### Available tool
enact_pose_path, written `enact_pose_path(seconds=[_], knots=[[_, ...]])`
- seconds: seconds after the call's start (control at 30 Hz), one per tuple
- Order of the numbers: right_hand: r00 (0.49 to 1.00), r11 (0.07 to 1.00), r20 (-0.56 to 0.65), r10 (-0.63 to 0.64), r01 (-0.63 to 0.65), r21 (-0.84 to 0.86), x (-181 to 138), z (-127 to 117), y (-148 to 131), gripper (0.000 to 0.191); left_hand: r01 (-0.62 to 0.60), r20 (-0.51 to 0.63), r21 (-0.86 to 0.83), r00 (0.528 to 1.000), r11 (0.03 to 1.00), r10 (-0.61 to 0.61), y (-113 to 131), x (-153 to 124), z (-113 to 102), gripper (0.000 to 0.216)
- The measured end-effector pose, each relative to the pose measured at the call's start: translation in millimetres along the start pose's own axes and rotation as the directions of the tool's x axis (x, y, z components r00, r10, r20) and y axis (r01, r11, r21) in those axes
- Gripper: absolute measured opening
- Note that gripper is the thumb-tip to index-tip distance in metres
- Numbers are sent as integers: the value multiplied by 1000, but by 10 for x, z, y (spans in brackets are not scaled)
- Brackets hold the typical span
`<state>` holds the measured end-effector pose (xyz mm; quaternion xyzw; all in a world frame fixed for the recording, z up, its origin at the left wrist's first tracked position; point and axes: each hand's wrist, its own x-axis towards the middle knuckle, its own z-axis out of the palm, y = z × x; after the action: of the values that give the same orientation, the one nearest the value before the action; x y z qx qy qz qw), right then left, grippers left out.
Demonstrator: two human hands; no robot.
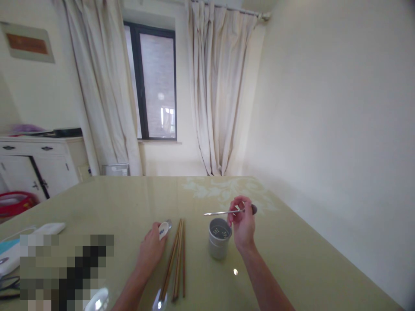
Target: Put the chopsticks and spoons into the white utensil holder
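My right hand (244, 224) is closed on a metal spoon (220, 213), held nearly level. Its thin handle points left and its dark bowl shows beyond my fingers. Just left of that hand stands a grey utensil holder (218, 246), upright, with small holes in its bottom. My left hand (151, 248) rests low over the table, its fingers around a white spoon (164, 230) with a blue mark. Beside this spoon's end a shiny piece (169, 223) shows, too small to make out. Several wooden chopsticks (177, 259) lie lengthwise between my left hand and the holder.
The glossy table (201, 194) runs back toward curtains (223, 86) and a window. A white wall borders its right side. At the left lie a white item (53, 228) and dark-framed glasses (9, 283). A white shiny object (97, 300) sits at the front edge, beside a blurred-out patch.
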<state>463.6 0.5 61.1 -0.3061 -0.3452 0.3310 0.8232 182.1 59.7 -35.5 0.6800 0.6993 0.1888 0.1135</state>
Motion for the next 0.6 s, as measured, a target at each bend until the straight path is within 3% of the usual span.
enact_pose_path(seconds=[0.1,0.2,0.27,0.33,0.37,0.5,0.6], knots=[[997,987,72,-19,30,-156,-192,212,-10,51,-9,-11,16,1000,1000,9,16,-28,-8,21],[952,947,299,67,34,-320,-343,490,-12,44,-2,-3,-3,1000,1000,2,5,-32,-26,19],[835,887,495,242,17,-462,-391,682,44,36,-6,-9,-46,1000,999,5,-23,-25,-45,17],[701,810,585,408,17,-586,-401,850,171,28,-14,-25,-107,1000,994,12,-65,-12,-65,18],[672,780,584,456,14,-626,-398,917,262,24,-17,-34,-139,999,990,12,-90,-4,-75,19],[652,729,496,573,-130,-672,-408,1037,712,13,25,-56,-220,998,975,-39,-190,33,-115,30],[583,687,448,677,-284,-668,-460,988,1010,15,72,-51,-213,995,974,-84,-237,56,-148,35]])
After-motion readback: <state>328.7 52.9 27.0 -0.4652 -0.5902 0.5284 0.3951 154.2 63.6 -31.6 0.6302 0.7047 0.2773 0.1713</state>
